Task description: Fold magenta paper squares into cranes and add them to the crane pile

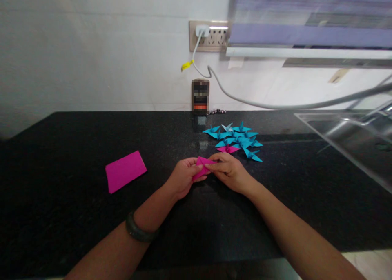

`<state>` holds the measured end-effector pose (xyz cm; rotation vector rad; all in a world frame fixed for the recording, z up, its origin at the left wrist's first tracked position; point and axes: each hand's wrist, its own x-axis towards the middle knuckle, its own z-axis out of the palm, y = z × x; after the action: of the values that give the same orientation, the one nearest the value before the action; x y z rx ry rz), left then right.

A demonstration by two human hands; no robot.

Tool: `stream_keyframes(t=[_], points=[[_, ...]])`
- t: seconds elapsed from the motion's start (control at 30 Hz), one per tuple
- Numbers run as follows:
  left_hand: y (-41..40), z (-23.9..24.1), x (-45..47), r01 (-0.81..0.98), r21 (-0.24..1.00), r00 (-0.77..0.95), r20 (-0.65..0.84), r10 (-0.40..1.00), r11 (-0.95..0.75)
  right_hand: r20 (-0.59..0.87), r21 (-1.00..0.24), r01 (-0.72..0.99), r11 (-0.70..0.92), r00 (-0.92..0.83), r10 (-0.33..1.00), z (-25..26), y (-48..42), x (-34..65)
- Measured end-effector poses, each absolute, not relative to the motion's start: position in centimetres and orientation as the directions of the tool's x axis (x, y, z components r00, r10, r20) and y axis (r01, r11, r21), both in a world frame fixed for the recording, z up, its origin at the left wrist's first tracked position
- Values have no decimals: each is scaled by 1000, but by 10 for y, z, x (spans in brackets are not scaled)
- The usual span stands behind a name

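At the middle of the dark surface (76,218), the two hands meet over a small folded pink paper (201,162). The left hand (183,176) has its thumb on top and its fingers curled beneath, pinching the paper's left part. The right hand (230,172) is partly closed, thumb and fingers bent onto the right end of the same piece (some of its fingertips are hidden, so their exact grip cannot be told). A dark bangle (139,230) circles the left wrist.

Just beyond the right hand lies a pink paper crane (228,149), at the near edge of a cluster of blue paper cranes (240,140). A paler crane (227,127) sits at the far side of the cluster. Well to the left of the hands, a flat pile of pink paper (125,172) lies at a slant.

Farther back, a dark upright object (200,96), its front blurred, stands near the wall (107,59), with a string of beads (218,112) beside its foot. Above it, a white plug (202,30) fills one place in the socket panel (219,43), its cable (232,97) running rightward toward the metal sink (346,139).
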<state>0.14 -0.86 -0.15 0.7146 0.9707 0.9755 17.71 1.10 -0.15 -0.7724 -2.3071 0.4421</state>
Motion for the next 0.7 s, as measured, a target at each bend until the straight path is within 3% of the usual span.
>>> stream_keyframes(t=[0.47,0.7], points=[[-9,-1,1,-371,835,244,-335,910,407,392,-452,434,779,-688,610,7,8,181],[-9,-7,2,-341,872,197,-299,934,351,382,-491,415,766,-688,617,10,7,179]])
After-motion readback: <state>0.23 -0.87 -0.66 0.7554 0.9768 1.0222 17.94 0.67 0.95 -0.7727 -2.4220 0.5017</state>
